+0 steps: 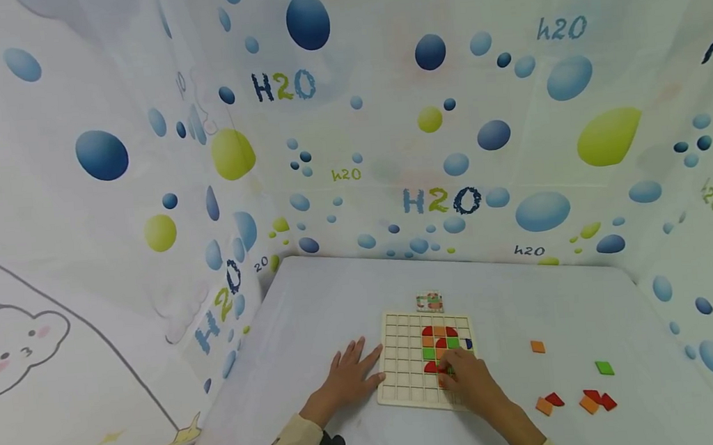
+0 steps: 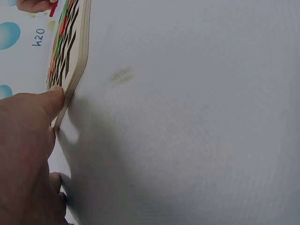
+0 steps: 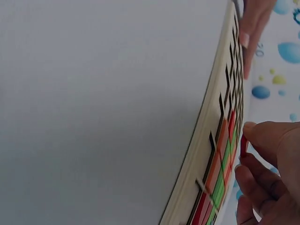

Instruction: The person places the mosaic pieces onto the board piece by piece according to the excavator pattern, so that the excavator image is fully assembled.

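A pale wooden grid board point(image 1: 399, 359) lies on the table, with red, orange and green tiles in its right-hand cells and a dark blue piece near the right edge. My left hand point(image 1: 348, 377) has its fingers spread at the board's left edge; in the left wrist view the thumb point(image 2: 55, 99) touches the rim. Over the board's lower right cells, my right hand point(image 1: 476, 384) pinches a red tile point(image 3: 243, 145) between thumb and fingertips, held just above the surface. In the head view that hand covers some cells.
Behind the board lies a small pattern card point(image 1: 429, 302). To the right are loose tiles: an orange square point(image 1: 537, 346), a green one point(image 1: 605, 368), and red and orange pieces point(image 1: 589, 404) in small groups. A printed curtain point(image 1: 386, 122) surrounds the white table point(image 1: 336, 287).
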Demonstrator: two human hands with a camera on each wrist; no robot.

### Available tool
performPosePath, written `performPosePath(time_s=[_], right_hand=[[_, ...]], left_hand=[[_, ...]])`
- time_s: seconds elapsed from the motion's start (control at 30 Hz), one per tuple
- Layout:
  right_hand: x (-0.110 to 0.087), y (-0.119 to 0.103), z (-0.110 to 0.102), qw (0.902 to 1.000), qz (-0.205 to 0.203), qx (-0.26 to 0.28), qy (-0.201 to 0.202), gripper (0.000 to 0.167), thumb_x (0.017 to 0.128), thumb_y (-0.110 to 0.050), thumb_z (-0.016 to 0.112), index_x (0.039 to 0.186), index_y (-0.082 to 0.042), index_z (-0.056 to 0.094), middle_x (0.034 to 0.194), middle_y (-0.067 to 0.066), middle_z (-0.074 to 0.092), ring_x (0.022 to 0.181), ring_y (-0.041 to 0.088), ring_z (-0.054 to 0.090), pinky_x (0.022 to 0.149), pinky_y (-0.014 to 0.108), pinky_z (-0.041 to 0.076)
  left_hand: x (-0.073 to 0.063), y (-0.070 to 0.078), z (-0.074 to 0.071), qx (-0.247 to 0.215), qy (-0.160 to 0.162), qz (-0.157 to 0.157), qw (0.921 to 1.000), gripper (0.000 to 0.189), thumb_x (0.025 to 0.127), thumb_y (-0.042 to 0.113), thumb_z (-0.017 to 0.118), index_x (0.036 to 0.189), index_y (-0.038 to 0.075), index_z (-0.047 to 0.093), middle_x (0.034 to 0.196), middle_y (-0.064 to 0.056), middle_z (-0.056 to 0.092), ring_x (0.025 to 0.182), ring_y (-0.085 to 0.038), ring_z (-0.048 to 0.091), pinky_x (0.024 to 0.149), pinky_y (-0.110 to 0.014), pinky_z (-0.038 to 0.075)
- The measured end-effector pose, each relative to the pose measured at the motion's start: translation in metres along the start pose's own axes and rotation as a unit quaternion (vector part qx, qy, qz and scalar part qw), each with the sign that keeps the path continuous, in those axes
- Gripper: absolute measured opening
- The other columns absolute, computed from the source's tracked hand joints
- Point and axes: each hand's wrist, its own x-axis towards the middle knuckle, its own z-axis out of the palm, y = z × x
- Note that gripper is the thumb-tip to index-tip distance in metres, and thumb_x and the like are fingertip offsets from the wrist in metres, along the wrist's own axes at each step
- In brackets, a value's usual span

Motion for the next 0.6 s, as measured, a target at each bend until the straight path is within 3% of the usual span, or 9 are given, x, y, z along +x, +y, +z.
performPosePath(time_s=[0.23,0.6], right_hand=[[0.001,-0.010,0.012,0.9948,-0.082,-0.054,0.027,0.019,0.089,-0.018,0.087,0.092,-0.020,0.068,0.094,-0.009,0.060,0.092,0.012,0.057,0.082,0.039,0.055],[0.001,-0.018,0.010,0.9941,-0.069,-0.084,-0.002,0.019,0.092,-0.025,0.085,0.094,-0.024,0.065,0.094,-0.010,0.060,0.095,0.015,0.058,0.079,0.039,0.044]], left_hand=[[0.000,0.000,0.000,-0.003,0.001,0.001,1.0000,0.068,0.106,0.058,0.053,0.164,0.025,0.040,0.174,-0.018,0.025,0.161,-0.042,0.022,0.125,-0.068,0.018],[0.001,0.001,0.001,0.002,0.006,0.001,1.0000,0.067,0.107,0.056,0.054,0.164,0.024,0.041,0.173,-0.019,0.026,0.160,-0.043,0.023,0.125,-0.068,0.019]])
